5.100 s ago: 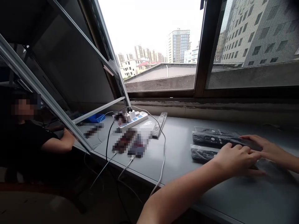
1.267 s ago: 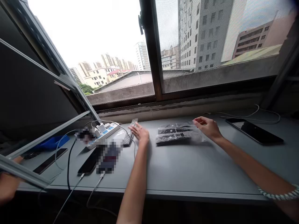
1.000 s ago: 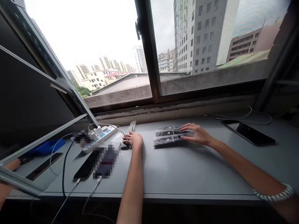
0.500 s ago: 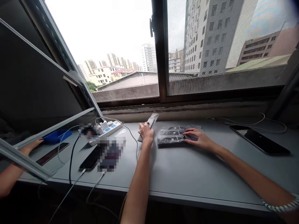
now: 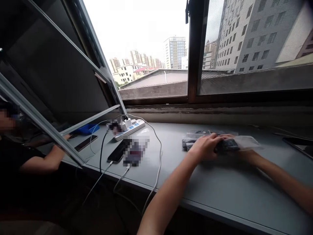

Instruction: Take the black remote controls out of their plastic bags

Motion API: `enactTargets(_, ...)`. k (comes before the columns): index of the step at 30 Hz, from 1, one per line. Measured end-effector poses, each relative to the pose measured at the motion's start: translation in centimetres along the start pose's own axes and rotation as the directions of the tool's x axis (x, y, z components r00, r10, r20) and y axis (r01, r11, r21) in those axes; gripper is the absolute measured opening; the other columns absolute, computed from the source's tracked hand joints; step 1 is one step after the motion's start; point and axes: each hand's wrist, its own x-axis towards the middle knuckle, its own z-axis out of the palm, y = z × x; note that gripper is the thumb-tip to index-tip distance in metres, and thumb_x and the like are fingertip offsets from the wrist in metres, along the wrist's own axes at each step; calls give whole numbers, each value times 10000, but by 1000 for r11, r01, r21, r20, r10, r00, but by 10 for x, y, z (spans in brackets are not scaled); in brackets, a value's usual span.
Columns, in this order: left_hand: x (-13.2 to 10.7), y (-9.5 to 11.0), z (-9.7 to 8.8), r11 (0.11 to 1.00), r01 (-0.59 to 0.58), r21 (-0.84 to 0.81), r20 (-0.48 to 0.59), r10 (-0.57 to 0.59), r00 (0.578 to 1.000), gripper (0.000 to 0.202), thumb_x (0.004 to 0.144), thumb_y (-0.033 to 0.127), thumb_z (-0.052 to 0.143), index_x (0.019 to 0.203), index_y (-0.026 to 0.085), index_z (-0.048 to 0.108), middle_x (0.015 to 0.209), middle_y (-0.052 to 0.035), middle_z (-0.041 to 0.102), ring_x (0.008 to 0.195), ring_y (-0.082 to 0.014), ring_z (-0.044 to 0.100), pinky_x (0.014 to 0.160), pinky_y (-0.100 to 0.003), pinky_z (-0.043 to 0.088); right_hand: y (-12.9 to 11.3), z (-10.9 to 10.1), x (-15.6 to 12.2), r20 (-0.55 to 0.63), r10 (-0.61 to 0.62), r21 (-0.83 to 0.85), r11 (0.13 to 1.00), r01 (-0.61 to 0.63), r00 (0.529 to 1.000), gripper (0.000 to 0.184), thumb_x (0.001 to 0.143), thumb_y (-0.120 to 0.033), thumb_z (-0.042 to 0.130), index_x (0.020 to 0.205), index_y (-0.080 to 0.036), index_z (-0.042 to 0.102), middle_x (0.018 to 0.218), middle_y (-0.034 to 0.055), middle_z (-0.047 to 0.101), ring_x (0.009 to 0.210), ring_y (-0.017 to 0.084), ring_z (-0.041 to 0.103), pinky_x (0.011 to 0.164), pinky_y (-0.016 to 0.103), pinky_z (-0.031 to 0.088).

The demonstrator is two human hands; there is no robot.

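Note:
Several black remote controls in clear plastic bags lie stacked on the grey worktop under the window. My left hand rests on the stack, fingers curled over the top bagged remote, whose loose plastic end sticks out to the right. My right hand reaches in from the right and sits against the same stack. It is mostly hidden behind my left hand and the bag, so its fingers do not show clearly.
A white power strip with chargers and trailing cables sits at the back left, with a dark phone plugged in near it. Another phone and a blue tray lie further left, beside a seated person's arm. A dark tablet lies at the far right.
My left hand lifted a bagged remote from beside the power strip and carried it right onto the stack. My view swung to the left.

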Motion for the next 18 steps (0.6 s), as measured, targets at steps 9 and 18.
enactTargets(9,-2,14,15,991,-133,11,55,132,990,490,758,436,574,1166,178,493,1105,-78,537,876,-222,606,772,-343,459,3,-25,-4,-301,459,313,875,-368,836,360,693,-534,546,872,-240,650,935,61,667,864,243,620,810,373,484)
enactTargets(18,1,28,28,978,-201,56,66,197,978,460,751,526,560,1048,174,556,1100,-85,527,990,-221,547,843,-333,431,9,-37,-5,-286,529,317,839,-442,799,254,751,-431,514,857,-252,659,948,103,659,822,210,614,760,359,479)
